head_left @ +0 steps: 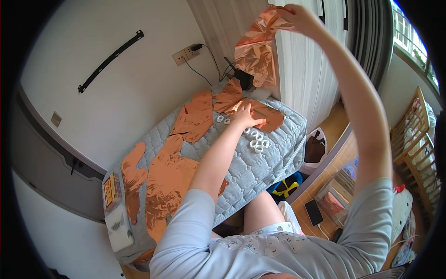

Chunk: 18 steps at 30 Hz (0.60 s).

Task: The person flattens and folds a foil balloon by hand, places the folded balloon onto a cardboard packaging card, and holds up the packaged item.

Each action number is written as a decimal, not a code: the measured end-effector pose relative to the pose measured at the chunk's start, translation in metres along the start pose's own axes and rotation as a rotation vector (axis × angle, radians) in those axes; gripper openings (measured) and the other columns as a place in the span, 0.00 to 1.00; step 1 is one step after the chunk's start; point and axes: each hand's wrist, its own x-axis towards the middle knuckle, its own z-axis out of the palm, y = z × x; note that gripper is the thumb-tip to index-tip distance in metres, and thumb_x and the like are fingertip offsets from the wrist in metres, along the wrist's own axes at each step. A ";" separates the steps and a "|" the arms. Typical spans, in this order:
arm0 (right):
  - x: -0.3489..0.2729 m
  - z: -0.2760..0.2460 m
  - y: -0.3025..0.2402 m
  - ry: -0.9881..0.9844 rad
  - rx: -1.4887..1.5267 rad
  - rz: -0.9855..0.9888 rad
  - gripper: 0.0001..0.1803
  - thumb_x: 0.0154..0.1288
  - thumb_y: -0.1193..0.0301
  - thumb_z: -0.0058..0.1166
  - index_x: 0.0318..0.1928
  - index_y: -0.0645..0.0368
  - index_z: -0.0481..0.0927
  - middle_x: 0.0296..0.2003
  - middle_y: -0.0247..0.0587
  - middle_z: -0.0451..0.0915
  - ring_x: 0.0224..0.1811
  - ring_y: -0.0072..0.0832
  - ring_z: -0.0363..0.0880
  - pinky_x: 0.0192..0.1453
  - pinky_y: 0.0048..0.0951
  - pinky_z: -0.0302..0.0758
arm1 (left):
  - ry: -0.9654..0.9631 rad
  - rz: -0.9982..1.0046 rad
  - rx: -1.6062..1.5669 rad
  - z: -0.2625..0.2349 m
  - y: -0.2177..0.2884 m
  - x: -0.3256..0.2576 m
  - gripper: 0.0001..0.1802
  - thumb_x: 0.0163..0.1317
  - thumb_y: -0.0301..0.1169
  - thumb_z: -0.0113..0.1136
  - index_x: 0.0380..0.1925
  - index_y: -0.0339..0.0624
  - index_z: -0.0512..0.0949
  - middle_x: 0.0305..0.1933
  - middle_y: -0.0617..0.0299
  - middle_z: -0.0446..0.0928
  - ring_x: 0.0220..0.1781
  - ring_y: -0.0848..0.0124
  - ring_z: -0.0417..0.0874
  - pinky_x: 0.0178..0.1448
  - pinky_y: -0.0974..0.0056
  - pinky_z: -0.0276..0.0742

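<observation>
Grey shirt point(278, 255) closest, I see the right hand point(299, 18) raised, gripping a copper foil piece point(256, 55); the left hand point(247, 118), fingers spread, rests on another foil sheet point(272, 116) on the bed point(251, 169), near white rolls point(259, 144).

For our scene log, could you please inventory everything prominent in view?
Hanging foil: one, copper, upper centre
Flat foil pieces: several, copper, on mattress
Rings: about eight, white, on mattress
Mattress: one, grey, beside wall
Bar: one, black, on wall
Wardrobe: one, pale grey, beyond mattress
Curtain: one, grey, upper right
Phone: one, black, on floor
Storage box: one, clear, on floor
Bag: one, white, beside mattress
Left hand: one, bare, on flat foil
Right hand: one, bare, holding hanging foil
</observation>
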 end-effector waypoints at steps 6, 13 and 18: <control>-0.053 -0.055 -0.162 -0.252 -0.450 -0.325 0.18 0.74 0.59 0.57 0.46 0.64 0.84 0.33 0.54 0.83 0.39 0.38 0.84 0.45 0.35 0.79 | 0.310 -0.067 -0.255 -0.025 -0.028 -0.016 0.67 0.55 0.73 0.63 0.80 0.38 0.49 0.81 0.39 0.55 0.81 0.43 0.60 0.80 0.48 0.60; -0.043 -0.047 -0.164 -0.458 -0.137 -0.884 0.19 0.72 0.58 0.58 0.46 0.63 0.85 0.35 0.52 0.85 0.39 0.39 0.85 0.46 0.39 0.79 | 0.854 0.509 -0.586 -0.080 -0.030 -0.049 0.62 0.55 0.51 0.79 0.80 0.41 0.50 0.80 0.46 0.58 0.77 0.52 0.67 0.74 0.51 0.70; -0.038 -0.008 -0.161 -0.414 -0.159 -0.517 0.17 0.76 0.60 0.57 0.50 0.62 0.86 0.33 0.32 0.83 0.35 0.19 0.78 0.41 0.25 0.77 | -0.136 0.486 -0.832 -0.102 -0.042 -0.103 0.34 0.59 0.37 0.78 0.64 0.40 0.77 0.57 0.60 0.83 0.57 0.75 0.82 0.59 0.66 0.80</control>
